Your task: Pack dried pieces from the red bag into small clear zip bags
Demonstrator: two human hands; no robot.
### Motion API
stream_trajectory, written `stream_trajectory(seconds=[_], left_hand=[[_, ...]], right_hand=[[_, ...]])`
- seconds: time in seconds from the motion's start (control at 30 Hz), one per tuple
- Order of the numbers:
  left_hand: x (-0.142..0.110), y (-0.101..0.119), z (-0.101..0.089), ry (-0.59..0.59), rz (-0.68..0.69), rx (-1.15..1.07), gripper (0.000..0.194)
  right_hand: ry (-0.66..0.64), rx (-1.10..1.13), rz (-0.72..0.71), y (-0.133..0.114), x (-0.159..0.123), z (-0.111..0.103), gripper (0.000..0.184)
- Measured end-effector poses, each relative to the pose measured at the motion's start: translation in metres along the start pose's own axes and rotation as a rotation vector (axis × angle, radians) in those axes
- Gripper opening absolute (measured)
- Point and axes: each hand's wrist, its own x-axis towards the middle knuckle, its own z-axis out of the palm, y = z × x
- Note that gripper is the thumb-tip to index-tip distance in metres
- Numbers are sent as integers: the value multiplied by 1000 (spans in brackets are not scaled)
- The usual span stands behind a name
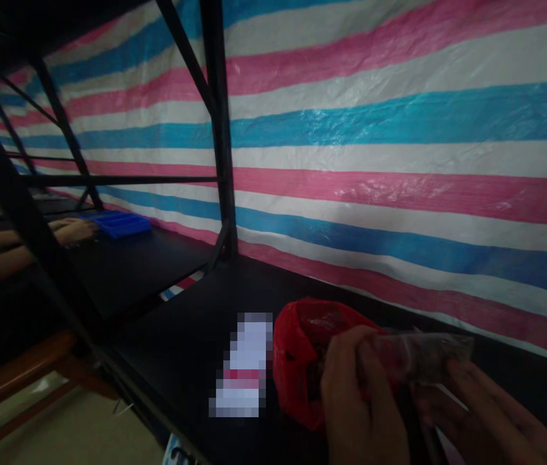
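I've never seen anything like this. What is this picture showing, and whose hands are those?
This picture comes from a camera worn on a person's head, looking forward and down, so the hands at the bottom are that person's own. The left hand grips a clear plastic packet. The right hand sits just beneath it, and I can't tell whether it grips too. Beside them, on a black shelf, lie a red plastic bag and a blurred-out item. Behind is a striped tarp. Farther left, another person's forearms lie near a blue tray.
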Motion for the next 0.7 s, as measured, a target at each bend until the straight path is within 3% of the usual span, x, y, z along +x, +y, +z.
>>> stream_trajectory(seconds=[0.1,0.17,0.33,0.5,0.6,0.7], left_hand=[[16,-3,-16,243,218,280,23],[27,-9,-28,389,219,580,23],[40,-29,-48,260,113,949,49],[41,-35,-56,198,67,977,59],[46,-35,-61,199,-32,789,65],[50,-37,-65,142,-35,563,67]], right_hand=[[49,-138,-84,-27,-3,33,64],[26,-294,-143,-42,-2,56,59],[-52,-632,-310,-57,10,94,41],[-77,-981,-465,-62,22,102,27],[-130,-1055,-477,-67,25,104,29],[-144,-1117,-501,-74,25,108,28]])
